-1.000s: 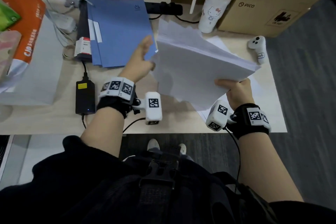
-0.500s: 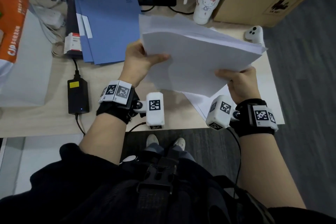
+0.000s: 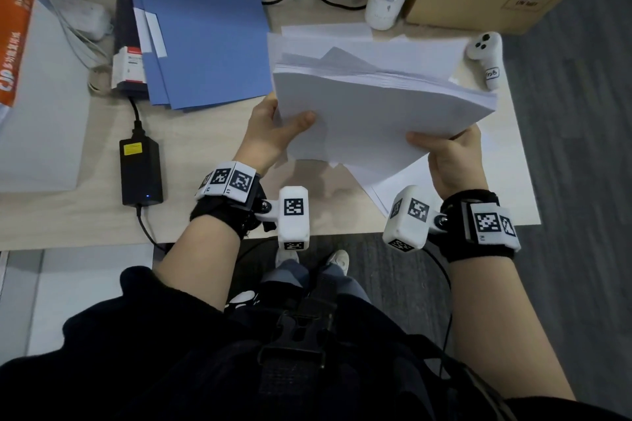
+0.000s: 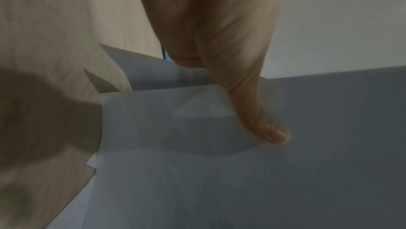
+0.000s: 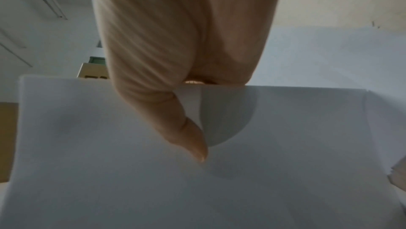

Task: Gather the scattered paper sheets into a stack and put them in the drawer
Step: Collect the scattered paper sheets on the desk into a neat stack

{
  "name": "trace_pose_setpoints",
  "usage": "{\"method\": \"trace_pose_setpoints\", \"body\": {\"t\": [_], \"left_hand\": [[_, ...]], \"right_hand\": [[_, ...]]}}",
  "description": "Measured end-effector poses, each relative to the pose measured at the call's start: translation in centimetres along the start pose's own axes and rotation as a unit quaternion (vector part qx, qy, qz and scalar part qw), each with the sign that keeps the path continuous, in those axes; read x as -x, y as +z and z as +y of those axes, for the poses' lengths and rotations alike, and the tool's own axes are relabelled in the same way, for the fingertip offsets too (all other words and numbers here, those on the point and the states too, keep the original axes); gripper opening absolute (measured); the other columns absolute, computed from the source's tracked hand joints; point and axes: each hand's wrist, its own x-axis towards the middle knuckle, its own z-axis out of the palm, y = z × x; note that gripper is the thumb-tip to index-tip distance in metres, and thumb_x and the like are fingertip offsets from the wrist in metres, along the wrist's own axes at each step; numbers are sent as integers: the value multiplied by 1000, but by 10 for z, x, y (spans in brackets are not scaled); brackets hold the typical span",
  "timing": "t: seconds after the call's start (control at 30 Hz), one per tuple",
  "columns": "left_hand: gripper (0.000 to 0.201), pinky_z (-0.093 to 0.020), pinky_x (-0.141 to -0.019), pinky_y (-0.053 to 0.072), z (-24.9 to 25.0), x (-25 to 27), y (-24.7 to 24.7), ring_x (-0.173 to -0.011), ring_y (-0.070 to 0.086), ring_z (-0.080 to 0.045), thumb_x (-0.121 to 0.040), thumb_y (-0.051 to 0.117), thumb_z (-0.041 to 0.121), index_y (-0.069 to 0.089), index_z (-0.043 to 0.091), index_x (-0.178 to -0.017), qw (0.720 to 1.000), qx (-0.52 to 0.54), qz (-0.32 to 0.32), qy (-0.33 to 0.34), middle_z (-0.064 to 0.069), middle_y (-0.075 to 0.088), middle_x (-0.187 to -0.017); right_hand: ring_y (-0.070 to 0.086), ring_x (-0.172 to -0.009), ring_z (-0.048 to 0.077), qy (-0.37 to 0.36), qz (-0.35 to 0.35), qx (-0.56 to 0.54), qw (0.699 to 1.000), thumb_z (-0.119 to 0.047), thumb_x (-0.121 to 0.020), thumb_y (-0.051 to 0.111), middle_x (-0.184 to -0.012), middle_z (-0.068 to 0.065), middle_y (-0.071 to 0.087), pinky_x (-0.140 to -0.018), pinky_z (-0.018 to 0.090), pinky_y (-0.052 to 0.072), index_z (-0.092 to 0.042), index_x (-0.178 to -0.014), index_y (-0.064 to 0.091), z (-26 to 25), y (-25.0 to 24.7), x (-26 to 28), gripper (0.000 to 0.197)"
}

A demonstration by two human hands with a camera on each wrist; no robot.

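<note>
Clearly held aloft over the surface [image 3: 212,133]: stack [image 3: 376,113] pinched between left hand [image 3: 270,133] and right hand [image 3: 451,161], thumbs on top. Probably floppy and slippery, uneven at the edges; best gripped at opposite sides, squeezed firmly.

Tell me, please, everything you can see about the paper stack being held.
The paper stack is thick, plain white and unprinted, its far edges fanned unevenly. It is tilted and lifted above the desk. The left hand pinches its left edge, thumb on top; the right hand grips its near right corner. A few loose sheets lie beneath.
</note>
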Motion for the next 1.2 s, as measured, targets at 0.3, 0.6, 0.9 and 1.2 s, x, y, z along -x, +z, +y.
{"method": "trace_pose_setpoints", "body": {"t": [0.3, 0.6, 0.9, 1.2], "left_hand": [[24, -15, -77, 51, -1, 0, -25, -81, 66, 3, -85, 58, -7, 61, 13, -98, 999, -39, -12, 18, 21, 71, -81], [39, -3, -67, 39, 0, -9, -27, -64, 52, 19, -82, 35, -23, 64, -6, -101, 980, -189, -9, 61, 0, 57, -98], [24, -13, -76, 41, -15, -37, -28, -90, 51, -7, -90, 40, -11, 64, -9, -95, 972, -220, 60, 58, -3, 58, -95], [33, -20, -76, 47, -4, -28, -25, -75, 58, 4, -85, 44, -16, 56, 9, -103, 983, -155, 78, 57, 6, 60, -84]], "right_hand": [[56, -90, 27, -13, 10, 5, 1000, 15, -54, 54, -93, 13, 56, -75, 30, 48, 1, -112, 46, -1, -7, -5, 59], [56, -83, 22, -18, 14, 3, 1000, 15, -53, 51, -80, 0, 64, -69, 25, 47, 8, -115, 50, 2, -7, -10, 62], [52, -76, 19, -22, 43, 26, 998, 9, -51, 52, -72, 3, 60, -69, 27, 42, 3, -81, 57, 4, -2, -11, 30], [50, -67, 17, 7, 60, 54, 997, 4, -52, 52, -64, -5, 59, -60, 21, 40, -9, -71, 54, -4, 4, -18, 23]]}}
